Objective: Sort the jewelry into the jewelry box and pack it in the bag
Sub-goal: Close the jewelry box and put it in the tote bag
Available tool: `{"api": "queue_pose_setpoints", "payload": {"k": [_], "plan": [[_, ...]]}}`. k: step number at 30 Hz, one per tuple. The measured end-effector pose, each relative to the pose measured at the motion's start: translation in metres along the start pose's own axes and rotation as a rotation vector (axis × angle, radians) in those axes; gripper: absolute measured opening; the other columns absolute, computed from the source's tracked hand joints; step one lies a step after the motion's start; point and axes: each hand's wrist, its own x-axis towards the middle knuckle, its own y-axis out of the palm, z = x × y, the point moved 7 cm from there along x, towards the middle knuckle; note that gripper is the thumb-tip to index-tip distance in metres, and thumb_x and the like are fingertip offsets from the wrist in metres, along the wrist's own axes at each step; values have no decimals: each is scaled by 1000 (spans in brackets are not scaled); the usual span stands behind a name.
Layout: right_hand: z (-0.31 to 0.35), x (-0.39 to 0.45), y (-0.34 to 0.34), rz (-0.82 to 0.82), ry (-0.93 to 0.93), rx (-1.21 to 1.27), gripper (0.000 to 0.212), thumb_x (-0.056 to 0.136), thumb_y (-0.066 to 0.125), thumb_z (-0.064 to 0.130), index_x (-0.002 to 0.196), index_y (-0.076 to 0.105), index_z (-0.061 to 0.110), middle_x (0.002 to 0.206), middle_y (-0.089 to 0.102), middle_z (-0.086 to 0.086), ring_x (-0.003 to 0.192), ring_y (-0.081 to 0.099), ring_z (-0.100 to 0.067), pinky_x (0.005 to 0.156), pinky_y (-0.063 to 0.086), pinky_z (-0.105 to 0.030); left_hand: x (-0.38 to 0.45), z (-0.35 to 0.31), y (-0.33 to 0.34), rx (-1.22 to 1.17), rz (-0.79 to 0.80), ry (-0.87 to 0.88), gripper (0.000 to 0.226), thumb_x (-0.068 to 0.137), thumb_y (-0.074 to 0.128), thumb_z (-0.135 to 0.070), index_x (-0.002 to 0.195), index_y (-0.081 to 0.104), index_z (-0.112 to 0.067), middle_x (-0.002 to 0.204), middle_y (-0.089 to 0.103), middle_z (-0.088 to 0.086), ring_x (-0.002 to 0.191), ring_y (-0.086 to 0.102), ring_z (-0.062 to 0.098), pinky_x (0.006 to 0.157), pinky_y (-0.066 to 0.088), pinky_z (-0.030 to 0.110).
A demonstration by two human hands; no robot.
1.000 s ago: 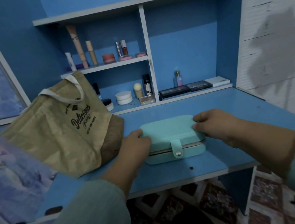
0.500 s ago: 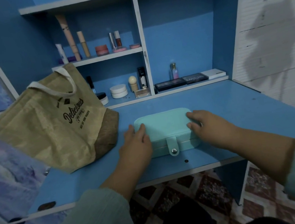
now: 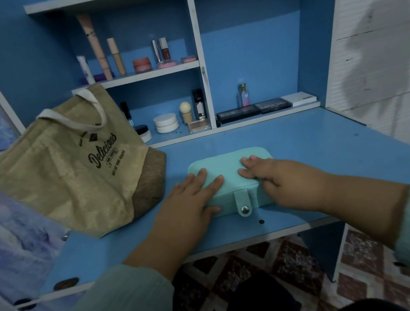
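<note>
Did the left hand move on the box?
Yes. The left hand slid from the box's left end onto its lid, toward the snap tab, fingers now flat on top.

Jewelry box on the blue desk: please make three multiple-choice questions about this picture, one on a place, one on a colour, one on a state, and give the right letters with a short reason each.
1. Where does the tote bag stand relative to the jewelry box?
A. To its left
B. To its right
C. On top of it

2. What colour is the jewelry box?
A. Red
B. Mint green
C. Black

3. In what state is the jewelry box?
A. Wide open
B. Lid lifted off
C. Closed, strap snapped down

Answers:
1. A: the bag stands on the desk on the left of the box.
2. B: lid and strap are both mint green.
3. C: the lid lies flat, the strap hangs over the front, and the left hand and right hand rest on the lid with straight fingers.
</note>
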Motion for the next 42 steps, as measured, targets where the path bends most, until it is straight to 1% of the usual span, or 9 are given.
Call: {"api": "queue_pose_setpoints", "payload": {"k": [3,5,9,12,14,23,36,40,42], "plan": [[0,-2,2,-22,7,-51,58,93,46,44,145,28,25,156,11,8,142,8,-5,112,5,-17,0,-2,-1,21,9,2,62,97,40,-40,146,3,-37,157,-2,-4,145,2,14,112,9,21],[-1,-2,6,-26,-6,-114,69,87,49,53,146,22,29,156,7,7,143,5,-6,112,3,-19,1,-1,0,44,40,13,66,95,42,-43,147,0,-36,157,-4,-3,145,1,14,112,8,22],[1,-4,11,-108,-65,-179,75,85,49,59,146,19,27,156,9,-4,144,9,-18,110,-4,-20,1,1,2,-8,53,19,70,93,47,-44,146,1,-37,157,-3,-4,145,0,17,113,8,24],[-1,-5,15,-184,-82,-145,73,77,53,54,138,42,15,145,35,-18,135,33,-36,109,12,-40,2,4,2,-199,34,-20,61,94,49,-38,144,14,-41,156,4,-10,144,5,15,112,13,24],[-3,-4,17,-198,-63,-142,70,75,57,49,135,47,14,141,40,-19,131,38,-37,108,17,-43,3,6,2,-326,7,-42,56,93,52,-33,141,24,-43,155,10,-14,142,12,8,110,16,19],[2,-4,11,-328,-35,-67,69,75,72,41,136,44,28,150,30,-2,141,24,-16,109,4,-19,3,8,6,-448,-53,-74,53,92,54,-26,139,33,-40,153,15,-16,140,16,5,100,12,7],[6,-4,12,-370,-13,-67,67,73,75,38,133,50,24,147,36,-1,138,28,-16,110,14,-24,-4,1,5,-427,-20,-96,55,96,48,-24,143,22,-38,156,1,-13,141,12,7,101,17,12],[3,-3,9,-295,-36,-73,68,78,69,42,138,41,28,151,28,4,140,21,-12,112,11,-24,-6,4,9,-536,22,-222,65,97,46,-28,147,6,-35,155,-17,-5,143,3,10,102,16,14],[-2,-3,6,-248,-33,-19,67,80,67,42,139,38,31,152,24,7,141,17,-9,114,9,-22,-8,8,9,-649,25,-310,70,96,46,-30,149,-1,-28,157,-9,-1,143,6,12,106,16,19]]}}
